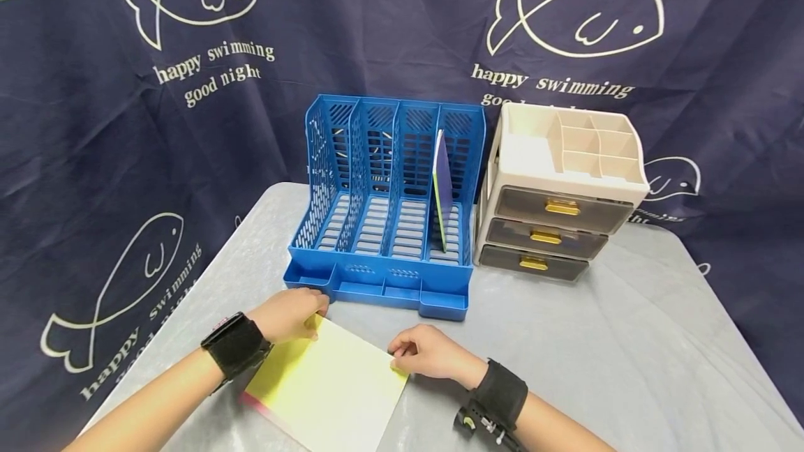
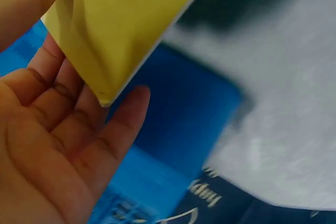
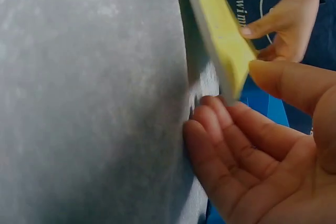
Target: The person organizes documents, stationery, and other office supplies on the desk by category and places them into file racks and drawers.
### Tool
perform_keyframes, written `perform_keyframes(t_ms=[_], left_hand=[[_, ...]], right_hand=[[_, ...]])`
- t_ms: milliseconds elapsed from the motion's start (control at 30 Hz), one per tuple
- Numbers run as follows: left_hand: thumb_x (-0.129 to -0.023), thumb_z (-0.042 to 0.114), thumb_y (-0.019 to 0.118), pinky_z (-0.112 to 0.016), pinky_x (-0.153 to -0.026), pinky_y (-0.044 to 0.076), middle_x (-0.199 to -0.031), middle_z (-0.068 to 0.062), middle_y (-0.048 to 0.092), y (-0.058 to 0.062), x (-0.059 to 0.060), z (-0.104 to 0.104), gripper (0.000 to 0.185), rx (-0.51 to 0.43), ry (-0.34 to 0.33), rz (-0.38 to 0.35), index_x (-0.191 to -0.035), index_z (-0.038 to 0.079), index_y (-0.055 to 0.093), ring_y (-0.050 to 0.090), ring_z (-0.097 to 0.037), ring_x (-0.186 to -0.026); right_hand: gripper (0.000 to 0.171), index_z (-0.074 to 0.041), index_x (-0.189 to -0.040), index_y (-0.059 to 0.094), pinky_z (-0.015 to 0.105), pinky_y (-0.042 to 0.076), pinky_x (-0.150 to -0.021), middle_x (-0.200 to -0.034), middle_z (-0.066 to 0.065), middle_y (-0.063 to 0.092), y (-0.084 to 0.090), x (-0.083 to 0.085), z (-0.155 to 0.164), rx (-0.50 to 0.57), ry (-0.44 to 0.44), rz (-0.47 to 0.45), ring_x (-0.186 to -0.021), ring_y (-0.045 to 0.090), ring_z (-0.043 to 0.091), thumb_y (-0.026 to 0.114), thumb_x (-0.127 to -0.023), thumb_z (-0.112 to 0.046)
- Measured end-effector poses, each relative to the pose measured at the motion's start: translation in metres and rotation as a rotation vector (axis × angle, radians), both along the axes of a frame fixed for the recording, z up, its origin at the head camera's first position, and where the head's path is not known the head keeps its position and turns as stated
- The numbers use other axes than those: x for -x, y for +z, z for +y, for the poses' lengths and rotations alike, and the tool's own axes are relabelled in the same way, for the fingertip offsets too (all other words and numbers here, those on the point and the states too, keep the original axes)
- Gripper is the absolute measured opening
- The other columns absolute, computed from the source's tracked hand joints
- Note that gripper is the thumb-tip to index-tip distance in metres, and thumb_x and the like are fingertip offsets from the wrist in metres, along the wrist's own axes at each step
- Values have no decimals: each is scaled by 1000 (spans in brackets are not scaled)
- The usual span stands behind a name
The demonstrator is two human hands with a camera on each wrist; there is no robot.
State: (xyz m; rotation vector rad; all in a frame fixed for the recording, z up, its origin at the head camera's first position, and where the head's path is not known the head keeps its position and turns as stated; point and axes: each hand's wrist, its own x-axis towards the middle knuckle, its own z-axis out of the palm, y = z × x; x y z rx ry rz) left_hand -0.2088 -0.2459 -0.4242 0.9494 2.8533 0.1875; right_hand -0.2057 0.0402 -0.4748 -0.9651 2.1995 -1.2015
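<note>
A thin yellow notebook (image 1: 339, 386) with a pink strip along its left lower edge is held above the near part of the table. My left hand (image 1: 290, 316) grips its far left corner, thumb on the cover and fingers underneath, as the left wrist view shows. At the far right corner my right hand (image 1: 433, 353) pinches the notebook between thumb and fingers. Just beyond the left hand is a blue file rack (image 1: 377, 257) with upright slots. A purple notebook (image 1: 442, 187) with a yellow-green edge stands in its rightmost slot, leaning slightly.
To the right of the rack stands a white drawer box (image 1: 565, 190) with gold handles and an open compartment top. Both sit on a grey-white table (image 1: 603, 354). A dark blue curtain (image 1: 402, 26) with fish drawings hangs behind. Small trays (image 1: 402, 293) run along the rack's front.
</note>
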Motion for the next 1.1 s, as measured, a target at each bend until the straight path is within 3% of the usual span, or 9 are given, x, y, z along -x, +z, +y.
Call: perform_keyframes(t_ms=[267,500,633,800,967,1100], left_hand=[[-69,16,84,-23,-57,40,-70,8,43,28,-7,24,33,-23,-32,78,-78,15,52,44,-10,-66],[-72,16,82,-25,-60,44,-75,6,49,40,-8,34,28,-31,-28,63,-82,15,57,46,-11,-71],[-75,18,79,-27,-67,48,-86,4,56,47,-9,36,26,-106,-53,141,-94,13,63,49,-12,-79],[-78,26,77,-35,-88,49,-110,-3,62,61,-11,40,45,-225,-77,264,-116,7,61,54,-20,-103],[-76,35,78,-47,-102,40,-131,-14,53,76,-14,41,78,-325,42,275,-138,2,43,48,-30,-121],[-75,35,80,-49,-102,38,-131,-17,53,82,-14,39,86,-385,124,299,-141,1,37,48,-32,-122]], right_hand=[[7,-5,-89,71,15,39,-54,-69,-6,60,14,-8,-5,76,-50,-91,-59,48,0,69,-82,-6],[4,-4,-85,71,17,38,-49,-67,-1,60,24,-18,-1,113,-132,-171,-55,50,5,67,-83,-3],[7,-4,-88,71,19,41,-48,-72,3,64,27,-23,7,133,-213,-195,-57,53,8,66,-84,-3],[9,-4,-90,72,18,43,-53,-74,2,64,35,-23,23,157,-264,-102,-61,53,7,64,-85,-2],[7,-3,-86,69,20,48,-59,-73,3,64,47,-24,41,225,-303,7,-65,54,6,63,-84,-1],[6,0,-87,69,22,51,-62,-76,8,68,53,-25,55,279,-397,76,-66,58,5,64,-84,-1]])
